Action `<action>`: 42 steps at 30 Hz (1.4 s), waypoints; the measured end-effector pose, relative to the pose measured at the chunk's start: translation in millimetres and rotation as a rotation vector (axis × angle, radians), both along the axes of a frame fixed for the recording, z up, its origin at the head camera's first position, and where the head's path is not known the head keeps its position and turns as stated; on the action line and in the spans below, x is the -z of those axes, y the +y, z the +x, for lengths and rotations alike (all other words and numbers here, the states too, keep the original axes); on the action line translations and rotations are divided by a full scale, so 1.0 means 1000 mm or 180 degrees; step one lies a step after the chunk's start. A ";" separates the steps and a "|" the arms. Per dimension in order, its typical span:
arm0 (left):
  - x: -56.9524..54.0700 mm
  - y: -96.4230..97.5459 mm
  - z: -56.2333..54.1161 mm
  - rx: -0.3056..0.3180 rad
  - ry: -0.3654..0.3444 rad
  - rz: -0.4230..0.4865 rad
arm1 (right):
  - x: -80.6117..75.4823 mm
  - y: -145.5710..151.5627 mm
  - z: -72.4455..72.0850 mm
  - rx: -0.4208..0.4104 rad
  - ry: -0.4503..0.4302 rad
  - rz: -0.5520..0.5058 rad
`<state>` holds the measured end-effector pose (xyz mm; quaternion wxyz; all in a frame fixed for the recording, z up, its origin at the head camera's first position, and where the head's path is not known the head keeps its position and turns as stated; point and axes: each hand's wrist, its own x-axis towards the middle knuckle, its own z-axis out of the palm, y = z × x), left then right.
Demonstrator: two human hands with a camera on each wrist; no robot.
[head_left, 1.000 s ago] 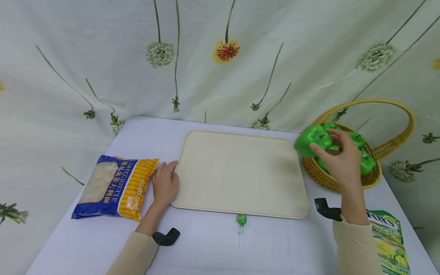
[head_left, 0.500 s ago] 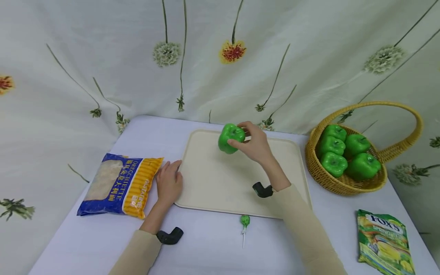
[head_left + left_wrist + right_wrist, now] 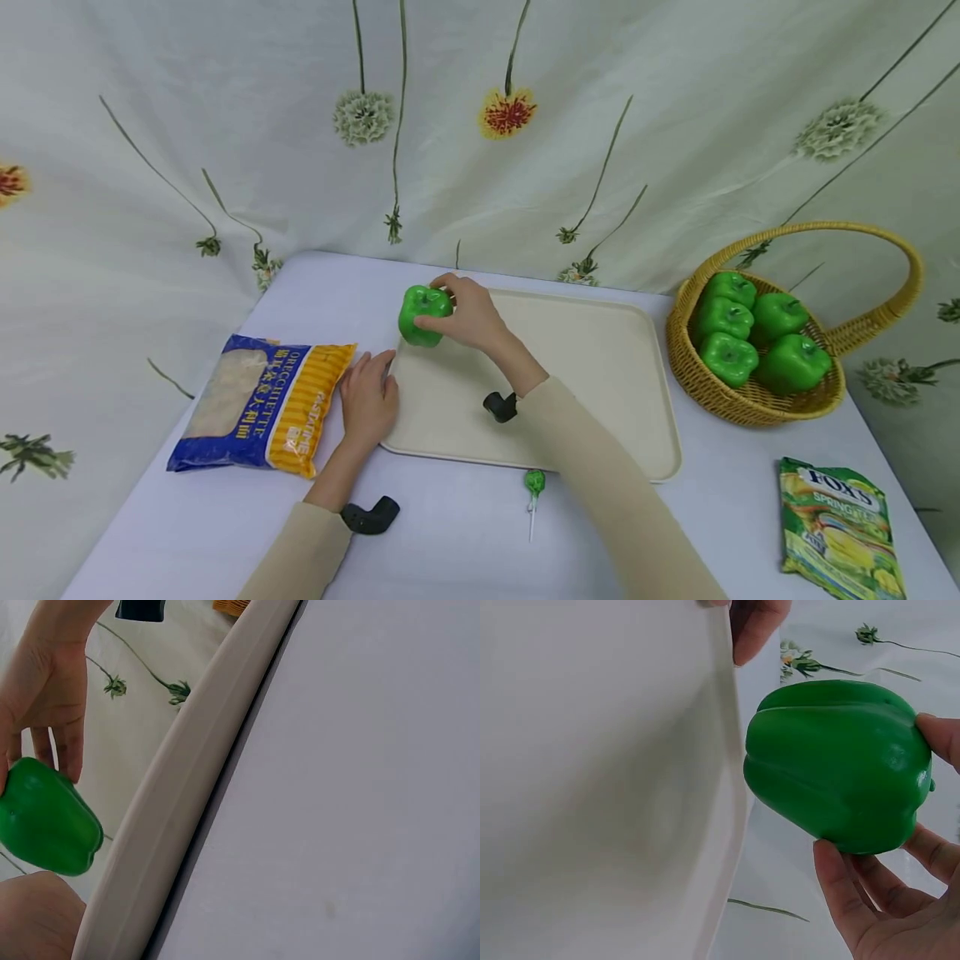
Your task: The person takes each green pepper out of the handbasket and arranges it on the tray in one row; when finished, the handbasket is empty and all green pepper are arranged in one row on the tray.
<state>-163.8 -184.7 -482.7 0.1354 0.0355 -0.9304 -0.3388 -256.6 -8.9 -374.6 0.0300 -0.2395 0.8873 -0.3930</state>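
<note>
In the head view my right hand (image 3: 471, 315) grips a green bell pepper (image 3: 424, 316), thumb on the near side and fingers on the far side. The pepper is raised over the far left corner of a cream tray (image 3: 570, 375). From the right wrist view, the pepper (image 3: 836, 765) hangs apart from the tray rim (image 3: 731, 772), pinched near its stem end. My left hand (image 3: 369, 400) lies at the tray's left edge with relaxed fingers, thumb against the rim. Only a bit of the left hand (image 3: 41, 915) shows in the left wrist view.
A blue and yellow orecchiette bag (image 3: 262, 404) lies left of the left hand. At the right stands a wicker basket (image 3: 697, 383) with several green peppers (image 3: 793, 364). A Fox's candy bag (image 3: 840, 525) lies before it. A green lollipop (image 3: 534, 481) lies before the tray.
My right hand has carried the pepper leftward from the basket, across the tray to its far left corner. The left hand stays by the tray edge.
</note>
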 end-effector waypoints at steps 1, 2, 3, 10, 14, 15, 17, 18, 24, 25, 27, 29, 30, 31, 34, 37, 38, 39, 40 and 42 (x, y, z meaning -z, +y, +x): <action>0.000 0.000 0.000 0.0001 0.0010 0.0008 | 0.002 -0.003 -0.001 -0.0008 -0.0016 0.0034; 0.001 0.000 0.000 0.0001 0.0025 0.0015 | 0.004 -0.006 -0.002 -0.0013 -0.0022 0.0071; 0.001 0.000 0.000 0.0000 0.0043 0.0030 | 0.006 -0.009 -0.002 -0.0017 -0.0025 0.0097; 0.001 0.000 0.000 -0.0023 0.0130 0.0046 | 0.015 -0.019 -0.003 -0.0060 -0.0021 0.0223; 0.000 -0.001 0.000 -0.0019 0.0055 0.0051 | 0.017 -0.021 -0.001 -0.0039 -0.0021 0.0262; 0.000 -0.001 0.000 -0.0014 0.0037 0.0055 | 0.018 -0.022 -0.001 -0.0029 -0.0011 0.0276; 0.000 -0.001 0.000 -0.0011 0.0013 0.0053 | 0.019 -0.023 -0.001 -0.0013 0.0014 0.0292; -0.001 -0.001 0.000 -0.0010 0.0009 0.0051 | 0.020 -0.024 -0.001 -0.0012 0.0030 0.0302; -0.002 -0.001 0.001 0.0008 0.0013 0.0066 | 0.022 -0.026 0.000 -0.0026 0.0058 0.0335; -0.002 -0.001 0.001 0.0010 0.0008 0.0069 | 0.022 -0.027 0.000 -0.0022 0.0045 0.0342; -0.002 -0.001 0.001 0.0012 -0.0006 0.0062 | 0.022 -0.027 0.001 -0.0010 0.0023 0.0343; -0.002 -0.001 0.001 0.0009 -0.0018 0.0047 | 0.022 -0.026 0.002 -0.0005 0.0003 0.0355; -0.002 0.000 0.001 0.0007 -0.0025 0.0043 | 0.022 -0.025 0.003 0.0001 -0.0001 0.0365; -0.002 0.000 0.001 0.0008 -0.0025 0.0041 | 0.021 -0.024 0.004 0.0009 -0.0005 0.0366; -0.002 0.000 0.001 0.0006 -0.0012 0.0053 | 0.018 -0.021 0.007 0.0025 -0.0012 0.0361; -0.003 0.001 0.001 0.0004 -0.0017 0.0065 | 0.013 -0.014 0.011 0.0026 -0.0002 0.0299; -0.003 0.001 0.001 0.0001 -0.0021 0.0063 | 0.011 -0.010 0.013 0.0019 0.0009 0.0268; -0.003 0.001 0.001 -0.0002 -0.0029 0.0061 | 0.009 -0.006 0.015 0.0010 0.0018 0.0227; -0.003 0.001 0.001 -0.0005 -0.0038 0.0058 | 0.008 -0.002 0.017 0.0004 0.0024 0.0180; -0.004 0.002 0.000 -0.0012 -0.0056 0.0054 | 0.005 0.008 0.021 -0.0005 0.0060 0.0102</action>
